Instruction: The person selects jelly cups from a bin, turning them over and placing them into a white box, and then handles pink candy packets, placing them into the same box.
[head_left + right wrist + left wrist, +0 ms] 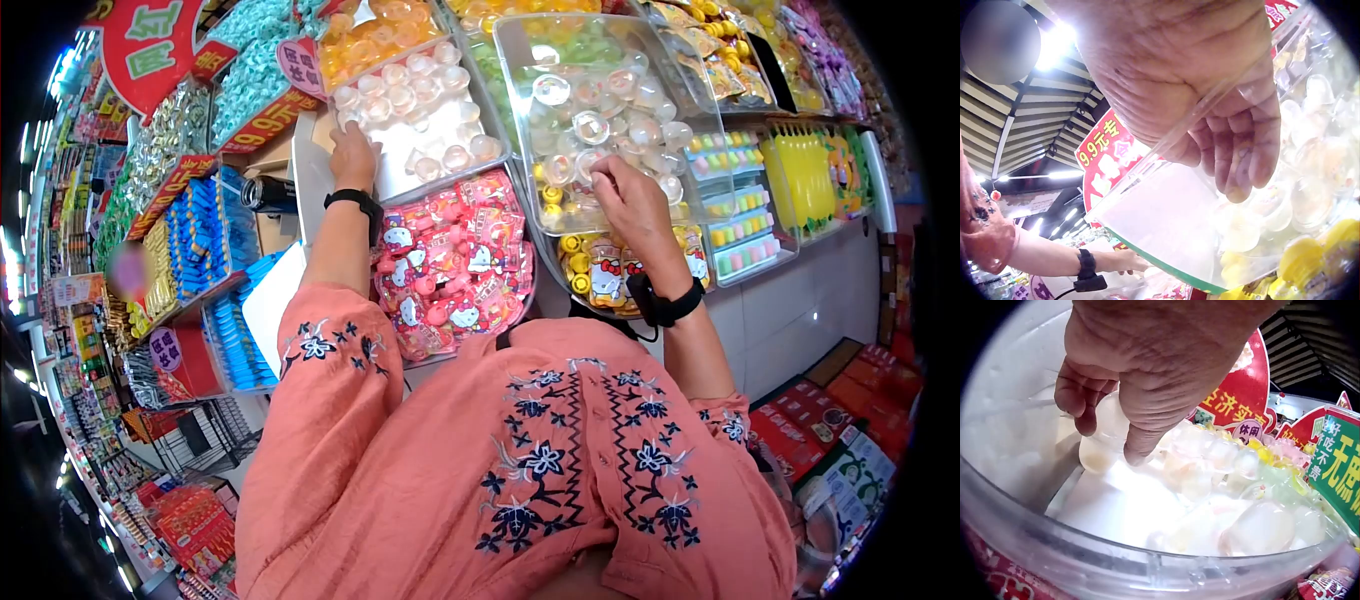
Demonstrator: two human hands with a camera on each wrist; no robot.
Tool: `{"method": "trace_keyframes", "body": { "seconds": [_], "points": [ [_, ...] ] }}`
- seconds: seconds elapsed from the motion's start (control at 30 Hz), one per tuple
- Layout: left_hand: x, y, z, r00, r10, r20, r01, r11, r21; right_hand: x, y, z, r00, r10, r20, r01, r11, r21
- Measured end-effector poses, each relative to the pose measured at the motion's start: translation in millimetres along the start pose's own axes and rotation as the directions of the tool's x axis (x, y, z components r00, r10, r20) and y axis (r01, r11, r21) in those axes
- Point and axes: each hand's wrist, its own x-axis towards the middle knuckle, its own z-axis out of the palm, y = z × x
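Observation:
My left hand (354, 160), wearing a black wrist strap, reaches into a clear bin (455, 172) of round, whitish jelly cups. In the left wrist view, my thumb and fingers pinch a pale jelly cup (1105, 415) near the bin's side wall. Over the bin to the right is my right hand (640, 205). Its fingers (1235, 162) hang loosely past the clear rim, with nothing held between them in the right wrist view. Clear jelly cups (1247, 228) lie right at these fingertips, and yellow-capped pieces (1304, 256) sit lower down.
Pink cartoon-printed candy packs (455, 265) fill the bin below my left hand. Trays of pastel sweets (735, 210) stand at the right. Blue-wrapped sweets (195, 235) and a dark bottle (268, 193) are at the left. Red boxes (800, 425) occupy the lower right.

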Motion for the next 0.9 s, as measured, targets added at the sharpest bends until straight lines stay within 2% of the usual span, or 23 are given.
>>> {"method": "trace_keyframes", "body": {
  "seconds": [0.17, 0.33, 0.47, 0.57, 0.6, 0.7, 0.83, 0.9],
  "points": [
    [2, -4, 2, 0.999, -0.009, 0.037, 0.009, 1.0, -0.008, 1, -1, 0, 0.999, 0.042, 0.018, -0.043, 0.999, 0.024],
    [-5, -6, 0, 1.0, 0.005, -0.001, -0.005, 0.998, -0.06, 4, -1, 0, 0.997, 0.063, 0.044, -0.065, 0.997, 0.05],
    [-3, -7, 2, 1.0, -0.008, -0.007, 0.007, 0.995, -0.102, 5, 3, 1, 0.998, 0.011, 0.055, -0.012, 1.0, 0.018],
    [-4, -9, 5, 1.0, -0.006, -0.018, 0.004, 0.994, -0.108, 8, 2, -2, 0.996, -0.044, 0.077, 0.035, 0.992, 0.117],
    [-6, -7, 2, 1.0, -0.023, 0.009, 0.024, 0.993, -0.113, 10, 0, -6, 0.992, -0.008, 0.129, -0.007, 0.993, 0.122],
    [0, -5, 5, 0.998, -0.045, 0.04, 0.046, 0.998, -0.037, 15, -11, -14, 0.988, -0.052, 0.148, 0.03, 0.989, 0.146],
    [3, -3, 3, 0.993, -0.076, 0.093, 0.079, 0.996, -0.029, 13, -33, -19, 0.973, -0.2, 0.115, 0.167, 0.953, 0.252],
    [1, -6, 5, 0.996, -0.056, 0.067, 0.056, 0.998, -0.005, 12, -49, -24, 0.96, -0.213, 0.18, 0.144, 0.931, 0.334]
  ]
}}
